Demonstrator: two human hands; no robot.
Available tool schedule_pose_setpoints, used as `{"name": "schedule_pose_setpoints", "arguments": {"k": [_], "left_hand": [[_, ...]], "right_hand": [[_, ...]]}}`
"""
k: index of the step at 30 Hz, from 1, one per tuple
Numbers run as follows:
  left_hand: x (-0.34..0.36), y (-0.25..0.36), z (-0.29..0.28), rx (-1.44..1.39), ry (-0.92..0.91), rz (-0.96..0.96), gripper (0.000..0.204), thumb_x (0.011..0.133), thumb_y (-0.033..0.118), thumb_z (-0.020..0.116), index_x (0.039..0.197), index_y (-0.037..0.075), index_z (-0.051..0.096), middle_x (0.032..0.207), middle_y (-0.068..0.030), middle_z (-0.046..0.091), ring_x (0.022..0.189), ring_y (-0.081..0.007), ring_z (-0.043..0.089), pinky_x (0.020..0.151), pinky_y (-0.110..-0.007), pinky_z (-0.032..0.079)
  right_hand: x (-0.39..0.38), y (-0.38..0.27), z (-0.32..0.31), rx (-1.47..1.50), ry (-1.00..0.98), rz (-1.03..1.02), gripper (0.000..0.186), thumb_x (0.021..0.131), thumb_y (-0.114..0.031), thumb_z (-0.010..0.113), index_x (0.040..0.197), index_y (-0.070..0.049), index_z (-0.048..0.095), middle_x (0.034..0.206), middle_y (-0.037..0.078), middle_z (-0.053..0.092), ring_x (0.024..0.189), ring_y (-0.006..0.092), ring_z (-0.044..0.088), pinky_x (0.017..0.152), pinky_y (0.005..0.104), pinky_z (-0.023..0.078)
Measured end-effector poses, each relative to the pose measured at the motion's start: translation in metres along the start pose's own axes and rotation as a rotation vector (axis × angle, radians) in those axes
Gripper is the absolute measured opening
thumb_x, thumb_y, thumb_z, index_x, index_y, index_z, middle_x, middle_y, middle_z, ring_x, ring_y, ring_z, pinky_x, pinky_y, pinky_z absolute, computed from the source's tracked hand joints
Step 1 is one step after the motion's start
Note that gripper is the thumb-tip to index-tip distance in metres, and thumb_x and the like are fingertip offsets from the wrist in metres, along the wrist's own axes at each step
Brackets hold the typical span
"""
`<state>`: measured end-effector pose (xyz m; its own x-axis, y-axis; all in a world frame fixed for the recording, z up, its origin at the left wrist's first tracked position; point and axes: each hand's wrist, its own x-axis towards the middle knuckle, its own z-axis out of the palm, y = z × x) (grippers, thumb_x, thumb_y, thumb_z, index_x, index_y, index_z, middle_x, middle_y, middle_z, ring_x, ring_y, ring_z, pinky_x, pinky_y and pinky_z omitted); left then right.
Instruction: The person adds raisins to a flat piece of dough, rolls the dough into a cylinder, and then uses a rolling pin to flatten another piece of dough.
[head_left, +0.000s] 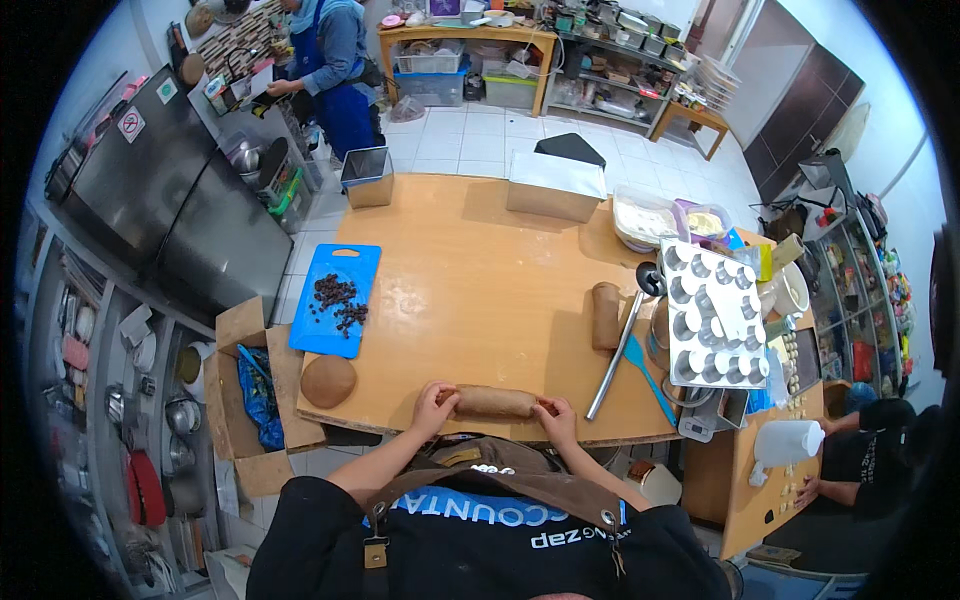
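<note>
A rolled log of brown dough (495,402) lies crosswise at the table's near edge. My left hand (436,408) grips its left end, and the fingers of my right hand (556,418) close on its right end. To the left rests a round brown dough ball (328,382). Beyond it a blue cutting board (345,262) carries small dark pieces (338,298), whose kind I cannot make out. On the right side sits a second brown dough log (606,330), beside a metal rod (614,358) and a blue spatula (652,385).
A muffin tin (682,375), tubs of pale contents (645,222) and a scale (697,427) crowd the table's right. Loaf tins (370,190) (550,202) stand at the far edge. An open cardboard box (228,405) is left. Other people work at far left and lower right.
</note>
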<state>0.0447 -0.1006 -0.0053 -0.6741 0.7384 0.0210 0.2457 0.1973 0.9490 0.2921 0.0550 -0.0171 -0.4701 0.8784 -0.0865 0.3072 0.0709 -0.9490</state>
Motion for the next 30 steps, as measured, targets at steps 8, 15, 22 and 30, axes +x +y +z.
{"name": "schedule_pose_setpoints", "arguments": {"k": [8, 15, 22, 30], "left_hand": [[0.003, 0.005, 0.002, 0.173, -0.055, 0.029, 0.013, 0.079, 0.017, 0.071, 0.08, 0.005, 0.071, 0.08, -0.0079, 0.062, 0.077, -0.0237, 0.061, 0.067, -0.033, 0.048], [0.005, 0.007, 0.004, 0.214, -0.061, -0.001, 0.014, 0.08, 0.02, 0.07, 0.082, 0.006, 0.072, 0.081, -0.0113, 0.065, 0.078, -0.027, 0.062, 0.07, -0.036, 0.049], [0.003, 0.007, 0.013, 0.147, 0.166, 0.055, 0.015, 0.081, 0.022, 0.068, 0.085, 0.008, 0.072, 0.087, -0.0092, 0.065, 0.09, -0.028, 0.06, 0.08, -0.037, 0.048], [0.012, 0.012, 0.003, 0.317, -0.128, 0.05, 0.013, 0.081, 0.021, 0.067, 0.081, 0.008, 0.069, 0.089, -0.0077, 0.064, 0.095, -0.0285, 0.057, 0.085, -0.037, 0.045]], "right_hand": [[0.009, -0.001, 0.009, 0.058, 0.007, 0.137, 0.016, 0.082, -0.012, 0.072, 0.091, 0.0, 0.071, 0.073, 0.003, 0.064, 0.064, 0.0107, 0.057, 0.06, 0.0244, 0.047], [0.011, -0.004, 0.011, 0.084, 0.05, 0.149, 0.014, 0.083, -0.012, 0.071, 0.09, 0.0, 0.069, 0.072, 0.001, 0.064, 0.063, 0.0074, 0.056, 0.058, 0.0218, 0.046], [0.01, -0.006, 0.012, 0.185, 0.073, 0.176, 0.018, 0.085, -0.015, 0.068, 0.094, 0.0, 0.068, 0.081, 0.006, 0.068, 0.074, 0.0126, 0.063, 0.068, 0.0275, 0.05], [0.014, -0.012, 0.019, -0.029, 0.006, 0.197, 0.017, 0.085, -0.009, 0.068, 0.099, 0.001, 0.067, 0.084, 0.004, 0.065, 0.074, 0.0101, 0.057, 0.066, 0.0227, 0.048]]}}
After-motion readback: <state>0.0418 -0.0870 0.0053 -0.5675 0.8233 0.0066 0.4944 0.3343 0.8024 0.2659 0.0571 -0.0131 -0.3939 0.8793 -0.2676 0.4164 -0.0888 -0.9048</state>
